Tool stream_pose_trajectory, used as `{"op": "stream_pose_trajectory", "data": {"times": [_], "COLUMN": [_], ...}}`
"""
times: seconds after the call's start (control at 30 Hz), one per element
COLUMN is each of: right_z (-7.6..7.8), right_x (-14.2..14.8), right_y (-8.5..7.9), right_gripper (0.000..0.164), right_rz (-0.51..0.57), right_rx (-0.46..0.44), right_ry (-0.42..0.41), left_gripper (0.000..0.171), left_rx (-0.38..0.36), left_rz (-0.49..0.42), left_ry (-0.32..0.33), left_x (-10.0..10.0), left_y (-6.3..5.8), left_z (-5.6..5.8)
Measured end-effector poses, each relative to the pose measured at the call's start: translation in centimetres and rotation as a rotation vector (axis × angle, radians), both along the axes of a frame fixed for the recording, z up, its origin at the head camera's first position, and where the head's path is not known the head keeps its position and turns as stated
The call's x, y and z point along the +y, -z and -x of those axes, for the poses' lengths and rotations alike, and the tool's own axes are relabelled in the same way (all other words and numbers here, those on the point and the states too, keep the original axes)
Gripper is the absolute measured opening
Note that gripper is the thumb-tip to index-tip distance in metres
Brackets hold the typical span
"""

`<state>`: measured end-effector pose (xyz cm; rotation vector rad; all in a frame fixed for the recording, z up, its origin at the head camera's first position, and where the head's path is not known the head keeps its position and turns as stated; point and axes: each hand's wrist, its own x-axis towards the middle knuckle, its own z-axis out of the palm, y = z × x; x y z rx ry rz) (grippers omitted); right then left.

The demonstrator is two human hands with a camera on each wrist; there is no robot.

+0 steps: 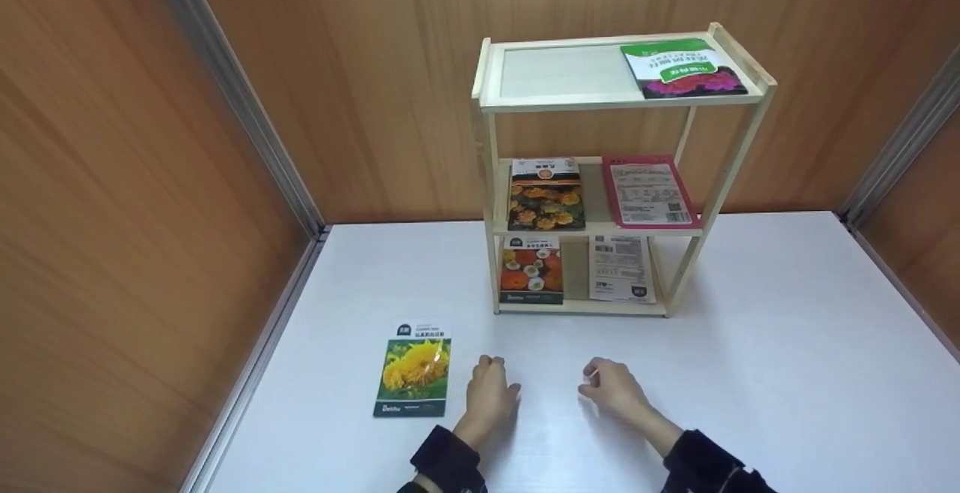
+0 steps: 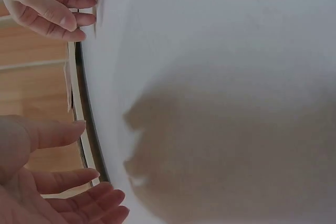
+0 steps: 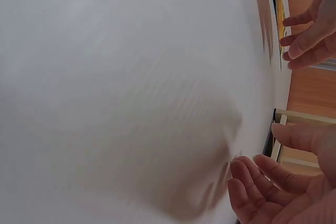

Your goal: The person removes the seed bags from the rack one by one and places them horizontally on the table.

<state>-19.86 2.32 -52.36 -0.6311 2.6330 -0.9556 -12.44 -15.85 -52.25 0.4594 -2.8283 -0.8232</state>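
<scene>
My left hand (image 1: 489, 394) hovers low over the white table with relaxed fingers and nothing in its grasp. Just left of it lies a seed packet with yellow flowers (image 1: 415, 370). Across a gap, my right hand (image 1: 616, 389) is also empty, its fingers loosely bent. In the left wrist view the left fingers (image 2: 68, 179) spread apart from the thumb, and the other hand appears at the top. The right wrist view shows the right fingers (image 3: 262, 182) slightly curled over the table, with the packet's edge beyond the left hand.
Behind the hands stands a three-tier wooden rack (image 1: 577, 308). On top lies a green and white packet (image 1: 682, 69). The middle shelf bears an orange-flower packet (image 1: 546, 194) and a pink-edged packet (image 1: 651, 191); below are a poppy packet (image 1: 532, 271) and a white packet (image 1: 621, 269). Wooden walls enclose the table.
</scene>
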Motion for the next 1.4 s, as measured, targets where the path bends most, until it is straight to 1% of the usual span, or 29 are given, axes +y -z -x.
{"op": "stream_pose_trajectory", "data": {"times": [0.07,0.17,0.23,0.3,0.4,0.53,0.7,0.83,0.97,1.07,1.2,1.3,1.4], "right_z": [0.3,0.7,1.0,1.2,1.5,1.8,1.9,1.8,1.3,1.0,1.1,1.7,2.9], "right_x": [1.2,2.8,3.6,4.4,5.4,6.6,7.6,8.1,8.3,8.2,8.0,8.0,7.9], "right_y": [-0.4,-1.5,-2.4,-3.5,-5.6,-9.2,-14.9,-19.4,-23.4,-26.1,-29.4,-31.8,-33.8], "right_gripper": [0.025,0.028,0.029,0.031,0.032,0.035,0.039,0.042,0.043,0.043,0.042,0.043,0.045], "right_rz": [-0.017,-0.038,-0.05,-0.06,-0.075,-0.072,-0.073,-0.102,-0.135,-0.17,-0.221,-0.243,-0.26], "right_rx": [-0.007,-0.015,-0.008,0.007,0.033,0.074,0.153,0.243,0.337,0.392,0.427,0.439,0.454], "right_ry": [0.008,0.011,0.001,-0.017,-0.052,-0.095,-0.146,-0.181,-0.199,-0.187,-0.154,-0.129,-0.107], "left_gripper": [0.039,0.045,0.048,0.051,0.053,0.056,0.057,0.056,0.056,0.056,0.058,0.057,0.053], "left_rx": [-0.026,-0.067,-0.097,-0.11,-0.128,-0.134,-0.137,-0.149,-0.133,-0.119,-0.119,-0.117,-0.1], "left_rz": [0.024,0.05,0.051,0.045,0.048,0.048,0.045,0.058,0.064,0.076,0.094,0.094,0.078], "left_ry": [0.057,0.145,0.192,0.234,0.293,0.369,0.441,0.487,0.528,0.557,0.576,0.577,0.571], "left_x": [0.5,1.3,1.9,2.4,3.0,3.6,3.9,4.1,4.2,4.4,4.8,5.2,5.7], "left_y": [-0.6,-1.9,-3.0,-4.2,-6.5,-9.8,-14.3,-17.8,-21.3,-24.0,-27.4,-29.6,-31.5], "left_z": [0.2,0.6,0.9,1.2,1.6,2.0,2.1,1.9,1.9,1.9,1.8,2.1,2.6]}}
